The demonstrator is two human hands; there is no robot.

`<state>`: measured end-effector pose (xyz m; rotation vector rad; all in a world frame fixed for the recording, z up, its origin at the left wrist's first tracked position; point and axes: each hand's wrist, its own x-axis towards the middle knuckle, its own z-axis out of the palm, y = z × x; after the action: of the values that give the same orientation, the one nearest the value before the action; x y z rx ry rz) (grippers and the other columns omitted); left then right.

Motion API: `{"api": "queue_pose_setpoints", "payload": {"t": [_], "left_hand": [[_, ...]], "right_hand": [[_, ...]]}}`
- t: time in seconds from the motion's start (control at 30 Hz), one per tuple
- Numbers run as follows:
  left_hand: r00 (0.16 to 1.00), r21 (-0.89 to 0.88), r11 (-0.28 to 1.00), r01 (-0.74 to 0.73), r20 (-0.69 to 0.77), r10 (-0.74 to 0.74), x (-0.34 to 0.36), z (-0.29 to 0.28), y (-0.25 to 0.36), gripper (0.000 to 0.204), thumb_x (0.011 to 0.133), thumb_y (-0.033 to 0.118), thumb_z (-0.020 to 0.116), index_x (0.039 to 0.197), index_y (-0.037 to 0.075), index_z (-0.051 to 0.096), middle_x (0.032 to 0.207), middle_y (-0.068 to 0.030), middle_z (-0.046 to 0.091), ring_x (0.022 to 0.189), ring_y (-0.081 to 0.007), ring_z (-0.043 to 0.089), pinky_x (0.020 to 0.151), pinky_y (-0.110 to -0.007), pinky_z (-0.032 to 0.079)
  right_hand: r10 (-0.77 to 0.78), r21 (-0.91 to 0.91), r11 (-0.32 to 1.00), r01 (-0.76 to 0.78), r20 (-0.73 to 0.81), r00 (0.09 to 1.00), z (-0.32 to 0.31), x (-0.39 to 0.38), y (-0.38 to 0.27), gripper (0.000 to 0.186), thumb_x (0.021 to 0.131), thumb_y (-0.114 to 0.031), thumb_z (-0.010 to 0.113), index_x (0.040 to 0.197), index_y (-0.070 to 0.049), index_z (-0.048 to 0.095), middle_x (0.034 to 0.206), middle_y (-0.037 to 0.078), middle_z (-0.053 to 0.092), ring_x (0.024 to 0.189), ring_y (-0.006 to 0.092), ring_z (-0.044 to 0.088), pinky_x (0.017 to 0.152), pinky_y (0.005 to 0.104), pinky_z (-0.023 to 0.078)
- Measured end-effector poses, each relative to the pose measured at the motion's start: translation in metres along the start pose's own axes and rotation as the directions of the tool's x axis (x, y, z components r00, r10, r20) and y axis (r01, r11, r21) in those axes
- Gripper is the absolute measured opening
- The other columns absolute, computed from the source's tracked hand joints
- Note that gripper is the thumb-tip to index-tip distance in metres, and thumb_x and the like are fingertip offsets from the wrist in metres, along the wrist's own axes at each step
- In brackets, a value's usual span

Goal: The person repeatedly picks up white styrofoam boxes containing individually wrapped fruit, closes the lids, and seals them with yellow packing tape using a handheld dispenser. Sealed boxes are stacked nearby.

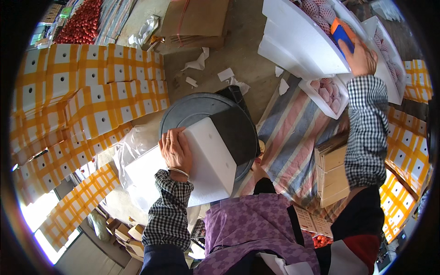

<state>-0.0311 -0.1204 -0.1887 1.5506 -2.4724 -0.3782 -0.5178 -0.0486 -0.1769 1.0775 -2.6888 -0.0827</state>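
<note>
Foam box [213, 162], plain white with small round marks on one side, is supported on the round black stand [208, 105] and overhangs it on the person's left and near side. Across the box's upper edge the left hand [176, 151] is laid, its grip spread flat, with the fingers slightly parted and rested on the foam rather than wrapped around it. Well to the right of the stand and beyond it, a blue-and-orange item [343, 37] is held by the right hand [362, 59]; that grip is closed around it, the thumb set along the blue face. The item is held over the rim of a long foam container [298, 50], in which netted fruit [316, 11] is packed. Between the stand and the right forearm, a smaller foam tray [343, 94] is filled with similar pieces. To the right of the stand, a striped sheet [286, 133] is spread, with bundled cardboard [333, 172] placed on its far right part. Left of the stand, white boxes [123, 98] bound with yellow tape are stacked in rows. Beyond the stand, flattened brown cartons [197, 20] are piled, and paper scraps [198, 62] are scattered.
</note>
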Motion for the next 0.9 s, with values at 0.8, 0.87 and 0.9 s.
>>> {"api": "queue_pose_setpoints", "payload": {"t": [0.8,0.87,0.9], "left_hand": [[0.997,0.044,0.996,-0.078,0.006,0.077,-0.005,0.000,-0.012,0.027,0.089,0.023,0.036,0.092,0.007,0.058,0.087,-0.0069,0.059,0.082,-0.0233,0.053,0.073,-0.034,0.038],[0.997,0.001,0.997,-0.073,-0.002,0.073,-0.002,0.003,-0.010,0.025,0.089,0.021,0.036,0.091,0.008,0.058,0.086,-0.0065,0.058,0.081,-0.0233,0.053,0.073,-0.034,0.038],[0.998,-0.015,0.998,-0.065,-0.004,0.065,-0.001,0.004,-0.011,0.025,0.089,0.021,0.036,0.091,0.008,0.058,0.085,-0.0064,0.058,0.081,-0.0232,0.053,0.073,-0.034,0.037]], "right_hand": [[-0.510,0.953,-0.022,-0.301,0.249,0.824,-0.061,-0.134,-0.097,0.050,0.080,-0.034,0.061,0.112,-0.001,0.043,0.087,0.011,0.059,0.065,0.0180,0.061,0.060,0.0288,0.052],[-0.731,0.688,-0.050,-0.724,0.469,0.496,-0.066,-0.166,-0.117,0.049,0.080,-0.038,0.058,0.109,0.000,0.045,0.083,0.010,0.059,0.063,0.0156,0.061,0.054,0.0262,0.052],[-0.778,0.505,-0.029,-0.863,0.531,0.337,-0.066,-0.181,-0.130,0.049,0.081,-0.039,0.057,0.107,0.001,0.047,0.080,0.010,0.059,0.063,0.0150,0.061,0.049,0.0253,0.051]]}}
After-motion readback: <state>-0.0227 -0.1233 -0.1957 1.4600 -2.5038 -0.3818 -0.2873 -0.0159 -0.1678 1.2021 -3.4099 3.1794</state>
